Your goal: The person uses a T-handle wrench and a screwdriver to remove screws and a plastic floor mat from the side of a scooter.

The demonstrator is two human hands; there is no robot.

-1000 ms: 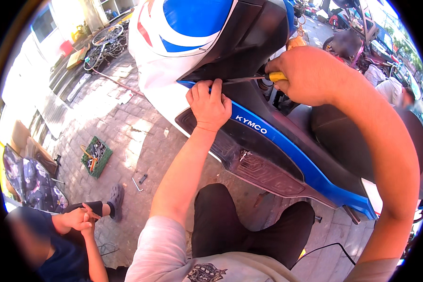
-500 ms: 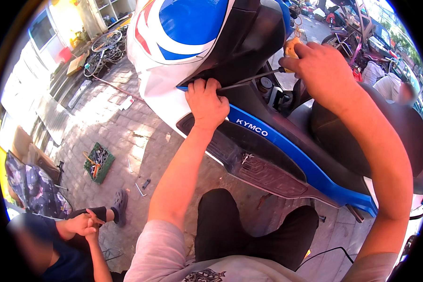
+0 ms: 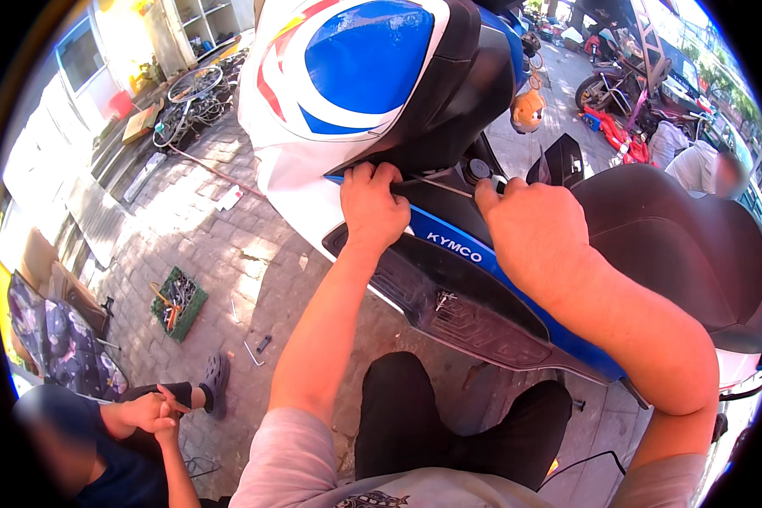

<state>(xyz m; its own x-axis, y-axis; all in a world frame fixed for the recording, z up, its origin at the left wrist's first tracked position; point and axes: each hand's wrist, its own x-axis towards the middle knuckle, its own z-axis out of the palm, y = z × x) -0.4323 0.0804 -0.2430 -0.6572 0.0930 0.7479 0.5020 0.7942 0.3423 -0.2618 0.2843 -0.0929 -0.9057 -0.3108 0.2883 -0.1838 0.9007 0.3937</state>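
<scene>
A scooter with white, blue and black body panels [image 3: 364, 63] stands before me. My left hand [image 3: 372, 207] is closed, its fingers curled over the panel edge at the front end of the blue side trim [image 3: 423, 223]. In my right hand [image 3: 533, 233] is a screwdriver [image 3: 449, 188]; the fist hides its handle. The thin metal shaft runs left from the fist towards the seam under the black inner panel [image 3: 449, 106], close to my left fingers. Its tip is hidden. Beside the right fingers shows a round cap [image 3: 478, 168].
The black seat [image 3: 669, 220] lies right, the footboard [image 3: 483, 332] below my hands. A green tool crate [image 3: 196, 315] and an L-shaped key [image 3: 252, 354] rest on the paving. One person [image 3: 131, 470] sits lower left; another [image 3: 694, 161] is far right. An orange figure [image 3: 527, 110] hangs beyond the panel.
My right hand has come down and left with the screwdriver, whose shaft now slopes the other way. The orange figure has come out from behind that hand. My left hand stays at the panel edge.
</scene>
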